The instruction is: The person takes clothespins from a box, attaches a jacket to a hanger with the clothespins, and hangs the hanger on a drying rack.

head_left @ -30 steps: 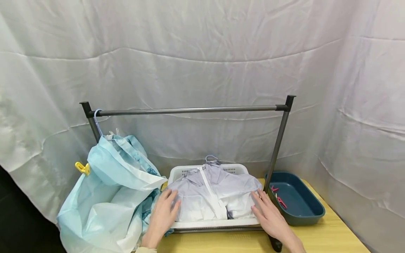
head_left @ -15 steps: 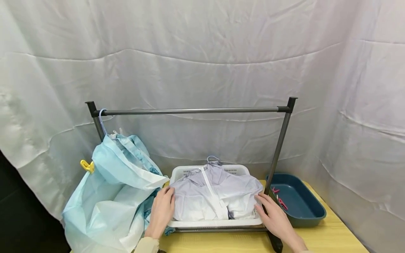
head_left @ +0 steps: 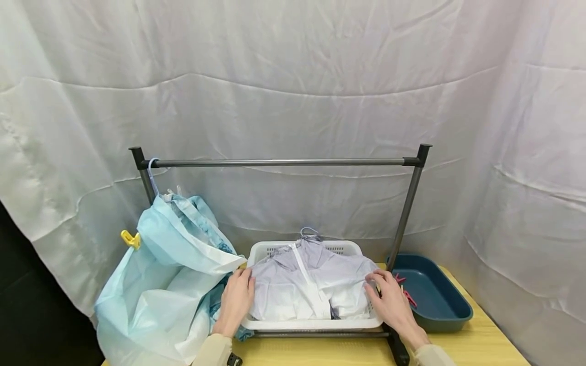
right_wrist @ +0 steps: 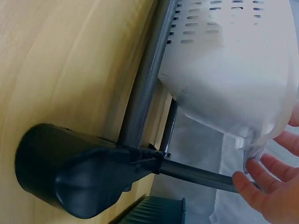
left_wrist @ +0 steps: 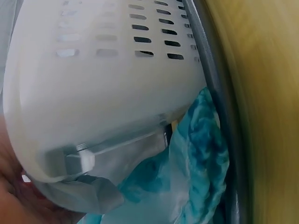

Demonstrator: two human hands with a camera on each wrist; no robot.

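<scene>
white laundry basket [head_left: 311, 323] sits at the desk's [head_left: 458, 351] front edge under the rack's rail [head_left: 279, 162], long axis left-right, a pale zip garment [head_left: 311, 284] on a hanger heaped in it. left hand [head_left: 235, 300] lies flat on the basket's left end, right hand [head_left: 391, 300] on its right end, fingers relaxed, touching garment and rim, gripping nothing; both equally near. light blue gown [head_left: 160, 284] hangs just left, touching the basket. teal tray [head_left: 439, 305] with pink pegs [head_left: 405, 292] just right; rack post [head_left: 405, 218] stands between.
</scene>
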